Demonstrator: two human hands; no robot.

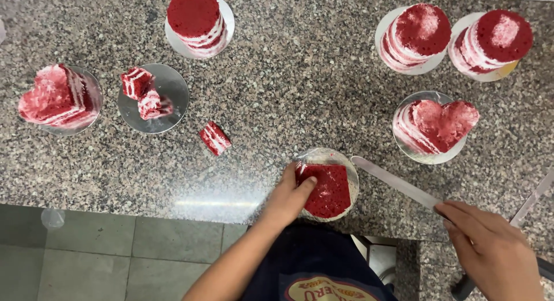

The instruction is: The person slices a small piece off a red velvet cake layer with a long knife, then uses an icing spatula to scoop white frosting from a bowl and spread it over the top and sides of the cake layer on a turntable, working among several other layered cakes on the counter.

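Speckled grey granite makes up the tabletop (277, 105), polished enough to throw a pale glare near its front edge. From the head view I see my left hand (287, 197) pressed flat-fingered against the side and top of a red sponge cake (329, 188), partly trimmed with one straight edge, sitting on a round silver board (323, 155) at the near edge. My right hand (490, 249) is clenched round the handle of a long flat metal knife (395, 181), its blade lying just beside the board. Crumbly layered cakes with white cream bands stand about: a heart-shaped cake (438, 123) to the right, two round cakes (421, 32) behind it, and offcut chunks (144, 93) on a bare silver disc (167, 105) to the left.
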